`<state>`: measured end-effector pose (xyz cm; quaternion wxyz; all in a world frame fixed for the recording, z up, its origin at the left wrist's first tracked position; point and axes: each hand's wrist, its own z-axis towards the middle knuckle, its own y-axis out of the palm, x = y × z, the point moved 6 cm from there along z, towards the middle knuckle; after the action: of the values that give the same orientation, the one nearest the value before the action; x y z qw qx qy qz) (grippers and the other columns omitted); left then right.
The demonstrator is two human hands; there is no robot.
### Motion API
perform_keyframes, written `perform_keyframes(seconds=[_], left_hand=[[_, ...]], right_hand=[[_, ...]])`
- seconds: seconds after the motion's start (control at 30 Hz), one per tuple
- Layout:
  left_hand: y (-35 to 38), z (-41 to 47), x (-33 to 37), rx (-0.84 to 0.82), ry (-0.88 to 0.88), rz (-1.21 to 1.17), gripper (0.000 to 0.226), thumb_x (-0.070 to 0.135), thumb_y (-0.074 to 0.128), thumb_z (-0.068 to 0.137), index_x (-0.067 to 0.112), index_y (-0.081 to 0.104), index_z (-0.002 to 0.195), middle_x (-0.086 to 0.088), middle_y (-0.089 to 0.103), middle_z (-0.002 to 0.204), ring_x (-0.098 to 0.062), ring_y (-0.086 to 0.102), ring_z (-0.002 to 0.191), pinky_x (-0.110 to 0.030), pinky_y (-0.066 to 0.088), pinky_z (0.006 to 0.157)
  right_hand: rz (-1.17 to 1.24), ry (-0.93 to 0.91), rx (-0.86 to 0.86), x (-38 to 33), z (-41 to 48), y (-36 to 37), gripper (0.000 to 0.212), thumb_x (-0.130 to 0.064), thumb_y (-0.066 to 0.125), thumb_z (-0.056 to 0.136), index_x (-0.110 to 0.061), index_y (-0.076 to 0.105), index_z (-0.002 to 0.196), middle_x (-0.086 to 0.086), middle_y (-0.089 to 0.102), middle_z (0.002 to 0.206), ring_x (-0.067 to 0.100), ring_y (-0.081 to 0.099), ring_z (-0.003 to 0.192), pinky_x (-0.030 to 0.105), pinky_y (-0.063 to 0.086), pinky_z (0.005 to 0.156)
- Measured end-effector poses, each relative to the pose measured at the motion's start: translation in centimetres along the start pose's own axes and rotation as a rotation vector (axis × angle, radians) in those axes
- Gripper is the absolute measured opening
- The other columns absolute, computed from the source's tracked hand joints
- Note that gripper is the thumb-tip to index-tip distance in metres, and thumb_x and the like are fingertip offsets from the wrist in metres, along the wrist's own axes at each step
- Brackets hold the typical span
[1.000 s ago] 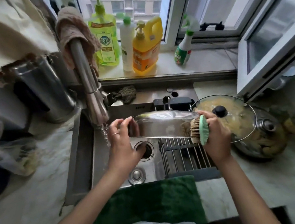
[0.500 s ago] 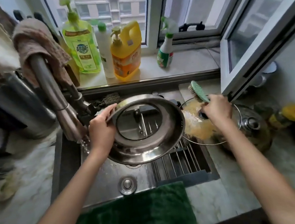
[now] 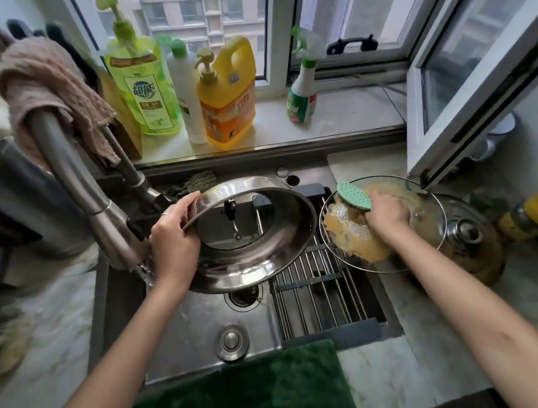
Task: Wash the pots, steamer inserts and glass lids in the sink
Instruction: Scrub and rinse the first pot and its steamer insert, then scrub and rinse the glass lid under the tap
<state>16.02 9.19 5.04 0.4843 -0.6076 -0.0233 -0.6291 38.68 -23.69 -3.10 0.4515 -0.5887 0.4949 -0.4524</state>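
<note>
- Over the sink point(image 3: 187, 322), a steel pot point(image 3: 261, 260) is held tilted, its rim clamped by the left hand point(image 3: 172, 241).
- The brush point(image 3: 353, 196) is gripped by the right hand point(image 3: 387, 211) on a glass lid point(image 3: 402, 254); its bristles are hidden.
- The second lid point(image 3: 472, 237) beneath is partly covered.

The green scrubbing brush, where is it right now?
The green brush is in the right hand, right of the sink, pressed down on the soiled glass lid beside the steel ring the left hand holds.
</note>
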Motion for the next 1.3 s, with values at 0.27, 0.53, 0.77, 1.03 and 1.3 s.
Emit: perform_keyframes(seconds=[0.27, 0.53, 0.77, 1.03, 1.3], left_hand=[[1.3, 2.6, 1.5, 0.072, 0.022, -0.015, 0.037, 0.001, 0.056, 0.087, 0.013, 0.064, 0.121, -0.007, 0.068, 0.111, -0.021, 0.063, 0.1, -0.034, 0.051, 0.089], [8.4, 8.6, 4.7, -0.06, -0.02, 0.03, 0.046, -0.006, 0.051, 0.086, 0.018, 0.061, 0.124, -0.004, 0.067, 0.115, -0.022, 0.061, 0.106, -0.03, 0.048, 0.087], [15.0, 8.1, 6.1, -0.239, 0.088, 0.117, 0.047, -0.006, 0.045, 0.085, 0.017, 0.058, 0.124, -0.008, 0.066, 0.116, -0.028, 0.061, 0.104, -0.041, 0.05, 0.087], [17.0, 9.0, 4.4, -0.195, 0.21, 0.217, 0.045, -0.002, 0.046, 0.09, 0.017, 0.054, 0.13, -0.013, 0.065, 0.115, -0.032, 0.061, 0.099, -0.039, 0.048, 0.082], [17.6, 11.4, 2.4, -0.184, 0.095, 0.217, 0.048, -0.004, 0.047, 0.087, 0.021, 0.058, 0.125, -0.01, 0.066, 0.111, -0.029, 0.061, 0.099, -0.039, 0.049, 0.084]], right_hand=[[0.091, -0.144, 0.049, -0.7, -6.0, -3.1, 0.037, -0.019, 0.058, 0.088, -0.013, 0.049, 0.124, 0.01, 0.064, 0.095, 0.023, 0.057, 0.075, 0.024, 0.038, 0.053], [0.168, -0.198, 0.017, -0.6, -12.8, -3.6, 0.03, -0.016, 0.057, 0.086, -0.017, 0.056, 0.116, 0.005, 0.067, 0.095, 0.017, 0.058, 0.072, 0.018, 0.038, 0.046], [0.155, -0.294, -0.05, -2.3, -15.2, -2.0, 0.038, -0.021, 0.057, 0.083, -0.023, 0.053, 0.12, 0.004, 0.069, 0.099, 0.022, 0.065, 0.086, 0.024, 0.04, 0.057], [0.169, -0.315, -0.106, -2.5, -16.1, 0.4, 0.045, -0.025, 0.056, 0.081, -0.027, 0.051, 0.126, 0.0, 0.068, 0.106, 0.02, 0.064, 0.092, 0.03, 0.051, 0.07], [0.202, -0.307, -0.089, -3.1, -15.5, 0.9, 0.04, -0.026, 0.057, 0.08, -0.025, 0.054, 0.12, -0.001, 0.068, 0.104, 0.018, 0.063, 0.093, 0.029, 0.052, 0.072]])
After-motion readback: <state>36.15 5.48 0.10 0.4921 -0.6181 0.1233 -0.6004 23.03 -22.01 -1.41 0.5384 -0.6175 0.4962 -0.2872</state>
